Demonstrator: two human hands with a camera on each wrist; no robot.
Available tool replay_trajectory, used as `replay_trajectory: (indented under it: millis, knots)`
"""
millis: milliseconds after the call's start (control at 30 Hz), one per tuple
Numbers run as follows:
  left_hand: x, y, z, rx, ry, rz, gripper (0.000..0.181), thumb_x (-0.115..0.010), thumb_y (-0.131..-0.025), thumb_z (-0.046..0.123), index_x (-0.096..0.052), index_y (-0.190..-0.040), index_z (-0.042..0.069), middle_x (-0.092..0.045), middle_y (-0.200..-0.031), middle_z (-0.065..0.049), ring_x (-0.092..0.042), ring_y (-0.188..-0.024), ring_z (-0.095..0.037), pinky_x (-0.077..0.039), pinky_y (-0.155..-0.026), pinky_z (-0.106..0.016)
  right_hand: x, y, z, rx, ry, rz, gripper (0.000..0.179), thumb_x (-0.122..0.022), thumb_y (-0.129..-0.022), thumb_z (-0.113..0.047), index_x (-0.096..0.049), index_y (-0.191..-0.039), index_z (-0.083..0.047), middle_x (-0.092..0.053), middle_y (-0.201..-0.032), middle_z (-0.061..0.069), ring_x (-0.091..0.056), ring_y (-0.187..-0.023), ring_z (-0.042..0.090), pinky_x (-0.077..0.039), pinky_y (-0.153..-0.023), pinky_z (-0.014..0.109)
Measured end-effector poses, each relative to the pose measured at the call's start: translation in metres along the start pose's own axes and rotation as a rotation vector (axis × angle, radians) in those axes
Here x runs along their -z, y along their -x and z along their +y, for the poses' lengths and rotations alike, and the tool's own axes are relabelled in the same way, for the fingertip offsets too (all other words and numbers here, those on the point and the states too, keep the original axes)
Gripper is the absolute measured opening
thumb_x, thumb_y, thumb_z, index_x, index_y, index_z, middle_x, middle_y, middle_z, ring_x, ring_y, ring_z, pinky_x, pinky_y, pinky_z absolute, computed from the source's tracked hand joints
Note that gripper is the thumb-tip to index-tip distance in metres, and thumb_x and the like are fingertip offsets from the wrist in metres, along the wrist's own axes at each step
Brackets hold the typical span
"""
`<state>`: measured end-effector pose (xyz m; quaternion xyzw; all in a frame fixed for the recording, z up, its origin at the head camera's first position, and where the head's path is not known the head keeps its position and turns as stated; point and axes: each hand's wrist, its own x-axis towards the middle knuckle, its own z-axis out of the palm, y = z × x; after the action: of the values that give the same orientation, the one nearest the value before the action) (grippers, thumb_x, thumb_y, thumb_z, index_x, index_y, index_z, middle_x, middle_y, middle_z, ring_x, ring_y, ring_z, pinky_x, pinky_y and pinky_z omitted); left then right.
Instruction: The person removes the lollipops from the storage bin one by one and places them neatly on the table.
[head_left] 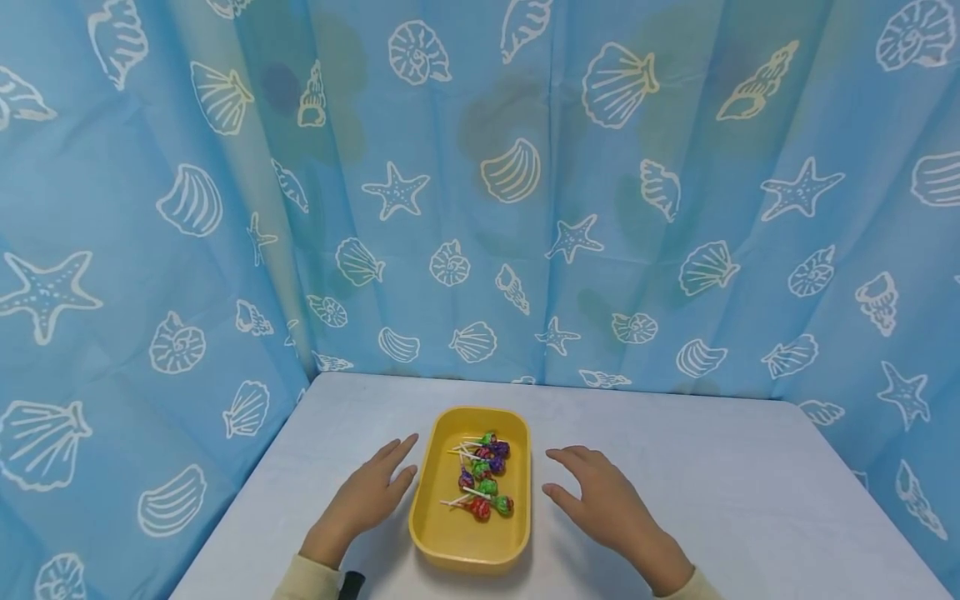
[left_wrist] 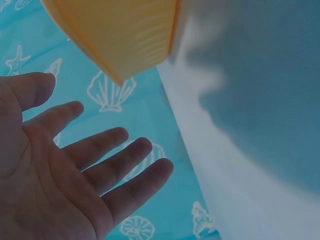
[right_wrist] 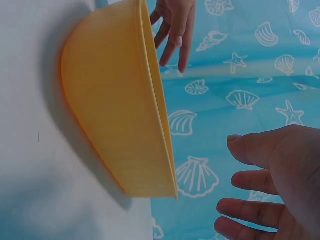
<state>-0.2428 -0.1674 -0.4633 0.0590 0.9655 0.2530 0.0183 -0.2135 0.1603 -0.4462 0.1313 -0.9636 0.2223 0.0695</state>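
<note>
A yellow rectangular tub (head_left: 468,546) stands on the white tabletop between my two hands. Inside it lies a loose pile of wrapped lollipops (head_left: 481,508) with white sticks; the wrappers are red, green and purple. My left hand (head_left: 367,496) is just left of the tub, fingers extended and apart from its wall. On the other side, my right hand (head_left: 600,500) hovers near the tub with fingers spread and nothing in them. The left wrist view shows the left palm (left_wrist: 55,175) bare. From the right wrist, the tub's side (right_wrist: 110,100) hides the lollipops.
A white cloth-covered table (head_left: 712,475) extends around the tub. Blue curtains (head_left: 480,233) printed with white shells and starfish hang behind it and along both sides. A dark band (head_left: 351,585) shows at the left wrist by the cream sleeve.
</note>
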Motion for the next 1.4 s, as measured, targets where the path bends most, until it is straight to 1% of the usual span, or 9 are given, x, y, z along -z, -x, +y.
replay_trajectory:
  millis: [133, 300, 400, 567, 767, 1033, 1200, 1400]
  knots:
    - [-0.004, -0.001, -0.003, 0.003, 0.035, -0.010, 0.052, -0.051, -0.105, 0.034, -0.044, -0.156, 0.020, -0.044, -0.155, -0.016, -0.041, -0.142, -0.040, -0.036, -0.111, -0.064, -0.005, -0.002, -0.006, 0.024, -0.003, 0.001, 0.045, -0.076, -0.092, -0.034, -0.067, -0.132, -0.016, -0.066, -0.127, 0.004, -0.060, -0.120, 0.028, -0.051, -0.101, 0.053]
    - [-0.007, -0.001, -0.005, -0.023, 0.086, -0.018, 0.052, -0.052, -0.106, 0.032, -0.045, -0.155, 0.019, -0.046, -0.154, -0.015, -0.041, -0.142, -0.039, -0.035, -0.112, -0.064, -0.009, -0.003, -0.014, 0.042, -0.015, -0.018, 0.045, -0.077, -0.092, -0.034, -0.067, -0.131, -0.014, -0.066, -0.125, 0.005, -0.061, -0.119, 0.028, -0.052, -0.099, 0.054]
    - [-0.008, -0.001, -0.006, -0.013, 0.102, -0.022, 0.052, -0.051, -0.106, 0.031, -0.044, -0.156, 0.019, -0.047, -0.154, -0.014, -0.041, -0.142, -0.039, -0.034, -0.113, -0.064, -0.012, -0.004, -0.017, 0.049, -0.021, -0.038, 0.045, -0.077, -0.091, -0.035, -0.068, -0.130, -0.014, -0.066, -0.125, 0.005, -0.061, -0.118, 0.028, -0.053, -0.099, 0.054]
    - [-0.012, -0.002, -0.006, -0.004, 0.121, -0.015, 0.052, -0.051, -0.106, 0.030, -0.044, -0.156, 0.020, -0.047, -0.154, -0.015, -0.041, -0.141, -0.040, -0.034, -0.113, -0.064, -0.015, -0.007, -0.019, 0.063, -0.024, -0.061, 0.044, -0.076, -0.091, -0.035, -0.068, -0.129, -0.015, -0.067, -0.125, 0.005, -0.061, -0.118, 0.028, -0.053, -0.099, 0.053]
    - [-0.015, -0.003, -0.003, -0.012, 0.161, -0.012, 0.052, -0.051, -0.105, 0.027, -0.043, -0.156, 0.020, -0.046, -0.154, -0.015, -0.042, -0.141, -0.040, -0.034, -0.112, -0.065, -0.019, -0.009, -0.019, 0.096, -0.034, -0.067, 0.042, -0.076, -0.091, -0.031, -0.069, -0.128, -0.012, -0.067, -0.124, 0.006, -0.062, -0.117, 0.028, -0.053, -0.099, 0.052]
    - [-0.017, -0.004, -0.002, -0.019, 0.192, -0.013, 0.052, -0.051, -0.106, 0.024, -0.042, -0.157, 0.019, -0.046, -0.154, -0.015, -0.051, -0.132, -0.042, -0.043, -0.106, -0.063, -0.022, -0.010, -0.021, 0.137, -0.051, -0.076, 0.039, -0.076, -0.091, -0.028, -0.070, -0.125, -0.010, -0.068, -0.122, 0.007, -0.062, -0.114, 0.029, -0.053, -0.098, 0.053]
    - [-0.020, -0.007, -0.004, -0.035, 0.226, -0.023, 0.051, -0.050, -0.106, 0.023, -0.043, -0.156, 0.016, -0.048, -0.151, -0.017, -0.056, -0.126, -0.040, -0.047, -0.102, -0.062, -0.025, -0.012, -0.025, 0.153, -0.047, -0.118, 0.040, -0.076, -0.091, -0.030, -0.070, -0.126, -0.010, -0.068, -0.120, 0.007, -0.063, -0.112, 0.028, -0.054, -0.096, 0.052]
    - [-0.024, -0.006, -0.003, -0.018, 0.258, -0.049, 0.052, -0.050, -0.106, 0.023, -0.042, -0.156, 0.015, -0.050, -0.150, -0.018, -0.059, -0.122, -0.039, -0.049, -0.099, -0.061, -0.030, -0.014, -0.030, 0.169, -0.028, -0.157, 0.040, -0.076, -0.090, -0.029, -0.070, -0.125, -0.010, -0.068, -0.119, 0.006, -0.063, -0.109, 0.028, -0.054, -0.094, 0.052]
